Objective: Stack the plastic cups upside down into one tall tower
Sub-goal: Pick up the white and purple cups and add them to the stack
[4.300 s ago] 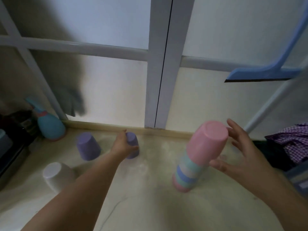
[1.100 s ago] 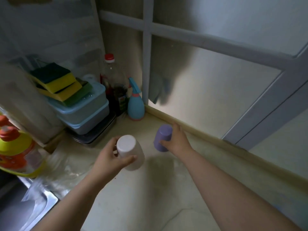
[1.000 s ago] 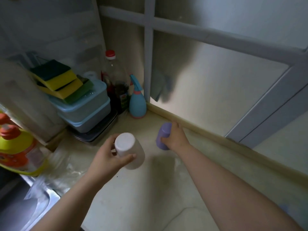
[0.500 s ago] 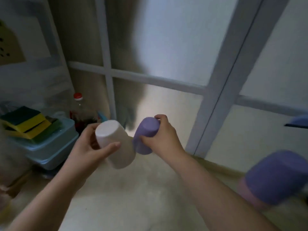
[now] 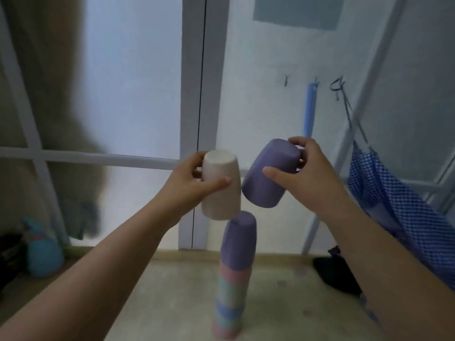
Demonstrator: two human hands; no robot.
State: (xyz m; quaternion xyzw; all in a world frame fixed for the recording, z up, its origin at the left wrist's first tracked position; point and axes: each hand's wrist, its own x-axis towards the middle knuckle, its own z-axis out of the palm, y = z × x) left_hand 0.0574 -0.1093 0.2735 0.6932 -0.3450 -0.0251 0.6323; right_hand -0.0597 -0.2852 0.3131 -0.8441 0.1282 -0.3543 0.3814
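A tower of upside-down cups (image 5: 232, 286) stands on the beige counter, topped by a purple cup (image 5: 239, 238) over pink, green and blue ones. My left hand (image 5: 189, 188) grips a white cup (image 5: 221, 190), bottom up, just above and left of the tower top. My right hand (image 5: 307, 178) grips a purple cup (image 5: 267, 179), tilted with its mouth down-left, just above and right of the tower. The two held cups nearly touch.
A frosted window with a white frame (image 5: 194, 119) rises behind the counter. A blue spray bottle (image 5: 43, 254) stands at far left. Blue checked cloth (image 5: 394, 205) hangs at right, with a dark object (image 5: 337, 274) below it. A blue handle (image 5: 310, 109) hangs on a hook.
Both hands picked the white and purple cups off the counter at the left and carried them up and right over the tower. The view swung right with them.
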